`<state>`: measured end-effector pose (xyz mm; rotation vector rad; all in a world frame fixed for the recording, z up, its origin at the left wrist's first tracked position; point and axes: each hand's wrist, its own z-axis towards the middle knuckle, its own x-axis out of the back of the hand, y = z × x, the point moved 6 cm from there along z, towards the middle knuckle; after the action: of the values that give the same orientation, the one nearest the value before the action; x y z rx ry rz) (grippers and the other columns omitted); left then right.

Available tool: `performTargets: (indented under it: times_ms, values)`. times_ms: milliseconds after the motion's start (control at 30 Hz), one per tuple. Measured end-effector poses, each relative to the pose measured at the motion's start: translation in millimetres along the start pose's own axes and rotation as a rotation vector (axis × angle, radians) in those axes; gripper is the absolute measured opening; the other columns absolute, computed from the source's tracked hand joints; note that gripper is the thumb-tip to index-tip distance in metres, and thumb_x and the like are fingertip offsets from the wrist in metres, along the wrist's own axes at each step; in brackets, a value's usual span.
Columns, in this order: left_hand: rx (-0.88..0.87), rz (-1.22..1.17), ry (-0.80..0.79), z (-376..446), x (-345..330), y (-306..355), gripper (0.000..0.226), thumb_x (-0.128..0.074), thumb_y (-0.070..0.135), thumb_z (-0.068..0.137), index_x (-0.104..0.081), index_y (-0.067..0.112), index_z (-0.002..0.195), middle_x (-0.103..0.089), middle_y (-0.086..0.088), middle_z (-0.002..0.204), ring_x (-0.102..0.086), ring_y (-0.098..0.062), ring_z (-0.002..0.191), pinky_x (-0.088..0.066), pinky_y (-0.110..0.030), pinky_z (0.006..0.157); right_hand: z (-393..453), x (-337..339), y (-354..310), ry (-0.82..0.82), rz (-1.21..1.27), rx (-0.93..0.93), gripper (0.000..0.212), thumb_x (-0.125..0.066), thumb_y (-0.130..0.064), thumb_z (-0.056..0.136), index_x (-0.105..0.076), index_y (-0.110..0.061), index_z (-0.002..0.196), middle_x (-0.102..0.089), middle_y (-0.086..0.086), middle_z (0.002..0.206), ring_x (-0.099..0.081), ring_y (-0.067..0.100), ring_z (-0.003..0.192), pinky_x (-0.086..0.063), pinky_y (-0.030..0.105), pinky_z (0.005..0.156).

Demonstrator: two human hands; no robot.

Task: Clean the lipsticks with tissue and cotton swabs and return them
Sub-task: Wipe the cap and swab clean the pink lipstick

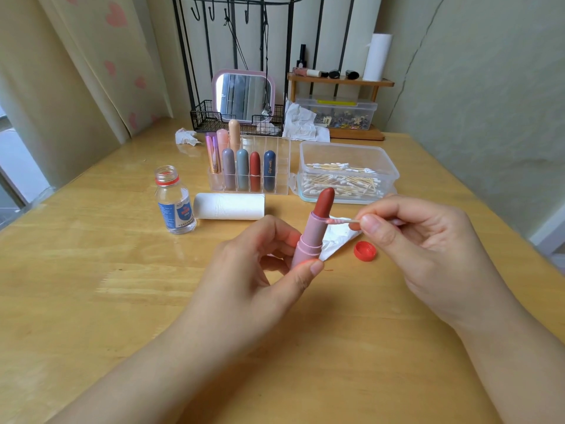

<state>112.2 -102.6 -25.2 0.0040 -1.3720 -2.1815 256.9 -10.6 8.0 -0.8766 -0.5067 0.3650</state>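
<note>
A pale wooden bench fills the lower view. Toward its back, a clear lidless container of cotton swabs is seen, and just left of it a clear divided organizer in which capped lipsticks in purple, pink, peach, grey-blue, red and navy are stood upright. In front of the organizer a roll of tissue is laid on its side, and to its left an uncapped clear bottle with a blue label is stood.

Nearer the camera, the left hand is curled around the base of an open lipstick, which is held above the bench, tilted slightly to the right. Its case is matte pink, in stepped sections, and a brick-red bullet with a slanted tip is extended from the top. The right hand is closed in a pinch on a cotton swab, whose pink-stained tip is laid against the rim of the pink tube, just below the bullet. Behind the lipstick a crumpled white tissue is spread on the bench, and just to its right a red bottle cap is set.
</note>
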Motion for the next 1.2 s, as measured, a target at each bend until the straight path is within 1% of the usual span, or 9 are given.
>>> performTargets:
  times_ms: [133, 233, 467, 567, 700, 767, 933, 1100, 1200]
  values:
    - [-0.014, -0.018, -0.008, -0.6, -0.2, 2.3, 0.023, -0.066, 0.041, 0.073, -0.061, 0.024, 0.086, -0.068, 0.011, 0.081, -0.066, -0.007, 0.074, -0.053, -0.019, 0.068, 0.3, 1.1, 4.2, 0.003, -0.026, -0.015, 0.016, -0.060, -0.038, 0.078, -0.070, -0.025, 0.080, -0.062, -0.010, 0.065, -0.047, 0.037, 0.065, -0.042, 0.021, 0.061]
    - [0.013, -0.076, -0.024, -1.5, -2.5, 1.3, 0.024, -0.066, 0.041, 0.073, -0.062, 0.022, 0.087, -0.068, 0.006, 0.080, -0.065, -0.009, 0.074, -0.053, -0.022, 0.069, 0.6, 2.1, 4.3, 0.017, -0.029, -0.017, 0.016, -0.059, -0.039, 0.077, -0.070, -0.028, 0.080, -0.061, -0.017, 0.063, -0.044, 0.015, 0.059, -0.038, 0.010, 0.060]
    - [0.132, -0.374, -0.185, 0.2, -12.9, -1.8, 0.027, -0.054, 0.034, 0.085, -0.057, 0.011, 0.100, -0.063, 0.006, 0.078, -0.059, -0.012, 0.076, -0.050, -0.022, 0.076, -2.4, 0.8, -5.5, 0.061, -0.054, 0.016, 0.013, -0.058, -0.039, 0.078, -0.071, -0.037, 0.078, -0.061, -0.002, 0.065, -0.046, 0.005, 0.062, -0.038, 0.007, 0.060]
    - [0.214, -0.509, -0.218, -2.2, -19.8, -5.1, 0.027, -0.043, 0.026, 0.088, -0.051, 0.005, 0.103, -0.057, 0.001, 0.079, -0.056, -0.017, 0.072, -0.052, -0.029, 0.074, -5.3, -1.4, -9.3, 0.077, -0.111, 0.026, 0.013, -0.058, -0.041, 0.079, -0.069, -0.034, 0.080, -0.057, 0.012, 0.068, -0.048, 0.013, 0.058, -0.039, 0.014, 0.056]
    - [0.219, -0.507, -0.235, -5.3, -25.5, -5.8, 0.028, -0.041, 0.027, 0.089, -0.049, 0.005, 0.104, -0.053, 0.006, 0.078, -0.047, -0.014, 0.069, -0.048, -0.027, 0.072, -8.2, -3.2, -11.2, 0.106, -0.141, 0.023, 0.014, -0.058, -0.042, 0.080, -0.068, -0.032, 0.082, -0.055, 0.021, 0.065, -0.053, 0.035, 0.061, -0.045, 0.041, 0.058]
    - [0.208, -0.468, -0.235, -5.8, -25.3, -7.7, 0.028, -0.046, 0.033, 0.090, -0.051, 0.009, 0.103, -0.053, 0.008, 0.079, -0.047, -0.014, 0.071, -0.048, -0.031, 0.075, -8.8, -4.0, -11.8, 0.111, -0.151, 0.022, 0.015, -0.058, -0.042, 0.079, -0.068, -0.032, 0.083, -0.054, 0.020, 0.063, -0.053, 0.036, 0.060, -0.045, 0.045, 0.057]
    - [0.190, -0.386, -0.249, -7.3, -24.9, -8.0, 0.031, -0.045, 0.049, 0.083, -0.055, 0.023, 0.098, -0.054, 0.010, 0.082, -0.052, -0.013, 0.073, -0.040, -0.058, 0.096, -8.7, -4.6, -12.7, 0.113, -0.170, 0.014, 0.017, -0.058, -0.043, 0.079, -0.068, -0.031, 0.084, -0.054, 0.023, 0.062, -0.053, 0.036, 0.059, -0.045, 0.043, 0.056]
    - [0.155, -0.449, -0.276, -7.2, -25.1, -5.4, 0.026, -0.046, 0.038, 0.090, -0.052, 0.015, 0.101, -0.052, 0.009, 0.082, -0.049, -0.014, 0.075, -0.046, -0.027, 0.079, -6.8, -3.4, -12.1, 0.103, -0.135, -0.004, 0.017, -0.059, -0.043, 0.078, -0.069, -0.031, 0.083, -0.053, 0.026, 0.065, -0.052, 0.038, 0.061, -0.045, 0.047, 0.057]
    - [0.149, -0.462, -0.301, -7.7, -26.3, -4.4, 0.030, -0.045, 0.041, 0.087, -0.053, 0.016, 0.101, -0.052, 0.008, 0.083, -0.050, -0.014, 0.077, -0.045, -0.026, 0.080, -4.2, -3.4, -8.7, 0.077, -0.057, -0.014, 0.014, -0.060, -0.041, 0.078, -0.071, -0.032, 0.078, -0.051, 0.022, 0.064, -0.049, 0.038, 0.062, -0.044, 0.045, 0.058]
